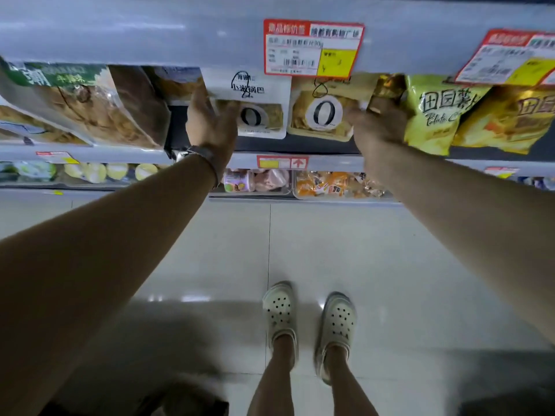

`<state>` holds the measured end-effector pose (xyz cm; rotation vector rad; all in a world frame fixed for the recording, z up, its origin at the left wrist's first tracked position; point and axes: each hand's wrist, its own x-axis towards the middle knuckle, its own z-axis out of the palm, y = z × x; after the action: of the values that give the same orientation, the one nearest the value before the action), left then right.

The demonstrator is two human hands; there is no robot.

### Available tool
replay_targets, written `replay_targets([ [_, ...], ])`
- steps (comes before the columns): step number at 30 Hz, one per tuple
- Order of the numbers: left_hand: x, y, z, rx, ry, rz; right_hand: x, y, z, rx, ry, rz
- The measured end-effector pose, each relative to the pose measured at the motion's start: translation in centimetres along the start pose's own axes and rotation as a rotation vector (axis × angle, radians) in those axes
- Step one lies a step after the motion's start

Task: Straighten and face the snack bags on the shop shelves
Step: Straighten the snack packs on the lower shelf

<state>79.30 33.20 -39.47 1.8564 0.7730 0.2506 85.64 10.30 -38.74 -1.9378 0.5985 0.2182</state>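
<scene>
Two matching snack bags stand side by side on the middle shelf: a white one (259, 108) and a yellow one (326, 115), each with a big "0" on the front. My left hand (210, 124) reaches to the white bag's left edge, fingers fairly straight, thumb behind that edge. My right hand (377, 127) reaches to the yellow bag's right edge, its fingertips touching it. A gold bag (387, 87) sits just above that hand. Whether either hand grips a bag is unclear.
Yellow potato-chip bags (435, 115) stand to the right, and large clear bags with green tops (78, 103) lean at the left. Red price tags (313, 48) hang on the shelf edge above. A lower shelf (282, 162) holds small packets. My feet stand on the tiled floor (210, 250).
</scene>
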Motion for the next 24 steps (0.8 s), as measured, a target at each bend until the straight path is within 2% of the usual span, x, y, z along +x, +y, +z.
replay_targets([
  [2,0.0,-0.7,0.2,-0.077,0.037,0.02,0.2,-0.2,0.4,0.14,0.025,0.081],
  [4,-0.2,-1.4,0.1,-0.117,0.061,0.044,0.4,-0.1,0.7,0.207,0.074,0.079],
  [12,0.7,-2.3,-2.0,-0.096,0.133,0.139,1.1,0.6,-0.1,0.269,0.009,0.168],
  [15,0.6,-2.9,-3.6,-0.101,0.197,0.15,0.5,0.9,-0.7,0.277,0.043,0.177],
  [20,-1.5,-3.9,-6.5,-0.195,0.197,0.134,-0.8,1.0,-0.7,0.416,0.004,0.188],
  [24,-4.1,-3.9,-8.0,-0.237,0.182,0.085,-2.0,0.4,1.2,0.405,-0.014,0.136],
])
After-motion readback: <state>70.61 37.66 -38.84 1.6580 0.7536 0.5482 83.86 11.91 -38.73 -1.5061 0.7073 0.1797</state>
